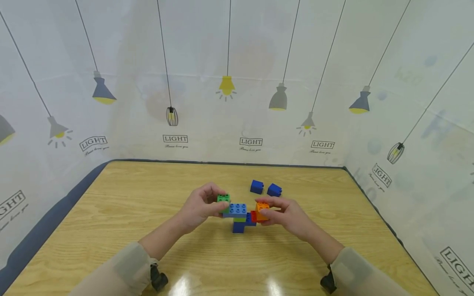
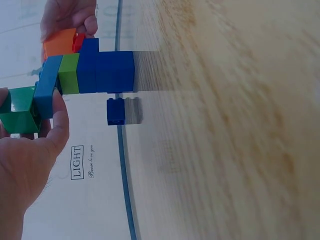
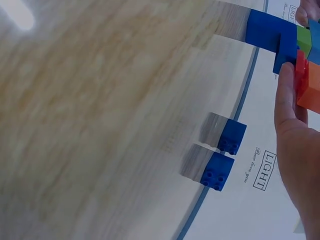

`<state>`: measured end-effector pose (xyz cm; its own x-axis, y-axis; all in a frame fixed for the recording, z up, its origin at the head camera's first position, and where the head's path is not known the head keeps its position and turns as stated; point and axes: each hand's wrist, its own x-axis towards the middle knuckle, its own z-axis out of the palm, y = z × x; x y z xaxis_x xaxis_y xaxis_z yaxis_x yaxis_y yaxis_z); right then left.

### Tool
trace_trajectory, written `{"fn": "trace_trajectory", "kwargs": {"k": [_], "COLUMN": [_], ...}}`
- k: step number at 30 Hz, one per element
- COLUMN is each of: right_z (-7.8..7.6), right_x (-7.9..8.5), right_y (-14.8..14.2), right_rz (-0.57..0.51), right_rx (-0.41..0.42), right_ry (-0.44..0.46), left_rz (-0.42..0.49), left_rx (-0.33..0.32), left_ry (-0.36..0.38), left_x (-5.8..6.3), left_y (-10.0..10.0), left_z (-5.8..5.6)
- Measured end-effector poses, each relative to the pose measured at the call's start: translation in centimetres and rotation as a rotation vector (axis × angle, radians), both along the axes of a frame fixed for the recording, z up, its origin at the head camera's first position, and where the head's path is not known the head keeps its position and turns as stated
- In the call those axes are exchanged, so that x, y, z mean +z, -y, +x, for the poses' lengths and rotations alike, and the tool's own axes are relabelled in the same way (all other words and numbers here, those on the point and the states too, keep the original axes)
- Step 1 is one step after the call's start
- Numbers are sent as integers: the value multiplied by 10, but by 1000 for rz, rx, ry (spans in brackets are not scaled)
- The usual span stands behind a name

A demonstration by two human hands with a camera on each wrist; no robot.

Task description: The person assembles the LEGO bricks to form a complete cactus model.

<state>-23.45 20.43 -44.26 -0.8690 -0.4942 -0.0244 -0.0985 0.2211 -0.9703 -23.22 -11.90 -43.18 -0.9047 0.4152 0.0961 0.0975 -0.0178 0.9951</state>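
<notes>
Wooden table (image 1: 148,189) fills the lower frame, where the left hand (image 1: 198,207) pinches a green brick (image 1: 224,197), the right hand (image 1: 290,213) an orange brick (image 1: 262,206); even downward pressure should keep the stack (image 1: 238,227) upright.

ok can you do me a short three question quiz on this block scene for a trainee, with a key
1. Which hand holds the orange block?
2. True or false: two loose blue blocks lie on the table, apart from the build.
3. Fill in the colour: directly below the light blue block sits a ____ block.

Key
1. The right hand.
2. True; both lie beyond the build in the head view.
3. Lime; the lime block also shows in the left wrist view, between the light blue block and the dark blue ones.
</notes>
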Motion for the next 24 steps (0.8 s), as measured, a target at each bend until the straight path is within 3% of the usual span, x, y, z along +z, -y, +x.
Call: {"fn": "trace_trajectory", "kwargs": {"k": [8, 24], "right_z": [0, 3], "right_x": [1, 9], "right_y": [0, -2], "right_rz": [-35, 18], "right_rx": [-22, -84], "right_ry": [64, 73], "left_rz": [3, 8], "left_rx": [-7, -7], "left_ry": [-1, -6], "left_x": [1, -1], "left_y": [0, 0], "left_z": [1, 0]}}
